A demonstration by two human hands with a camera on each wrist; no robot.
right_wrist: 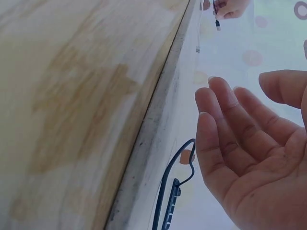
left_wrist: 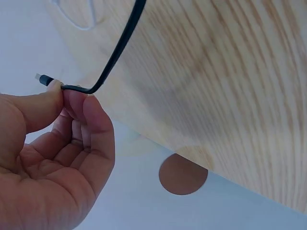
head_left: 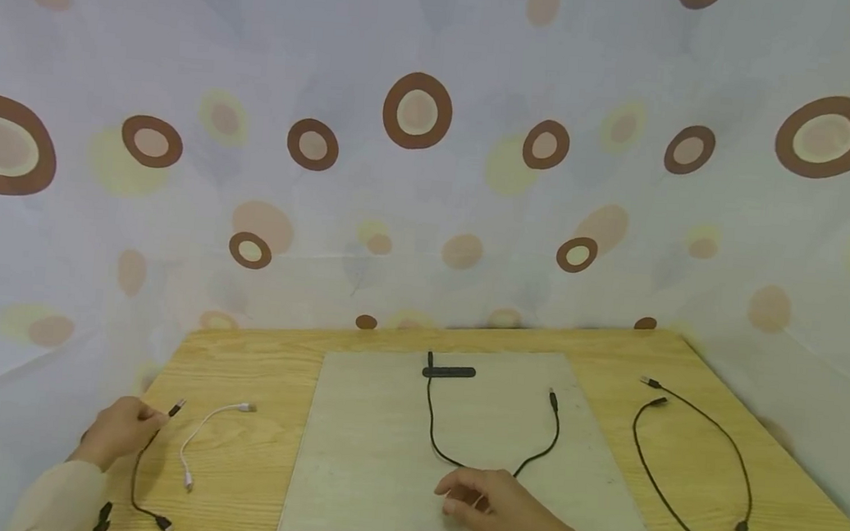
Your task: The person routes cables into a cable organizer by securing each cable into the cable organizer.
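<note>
On the left of the table, my left hand (head_left: 117,431) pinches a short black USB cable (head_left: 135,475) between thumb and fingertips, just below its upper plug. The left wrist view shows the plug of that cable (left_wrist: 46,80) poking out past the thumb, the rest bending away over the wood. My right hand (head_left: 500,505) hovers at the front of the pale board (head_left: 352,458), its fingers loosely bent and holding nothing. Another black cable (head_left: 431,418) loops on the board, its lowest part hidden behind that hand. One end meets a small black slotted strip (head_left: 449,372).
A short white cable (head_left: 194,434) lies between my left hand and the board. Right of the board are two more black cables, an outer one (head_left: 731,439) and an inner one (head_left: 651,470). A patterned curtain (head_left: 414,215) encloses the wooden table (head_left: 247,475) at the back and sides.
</note>
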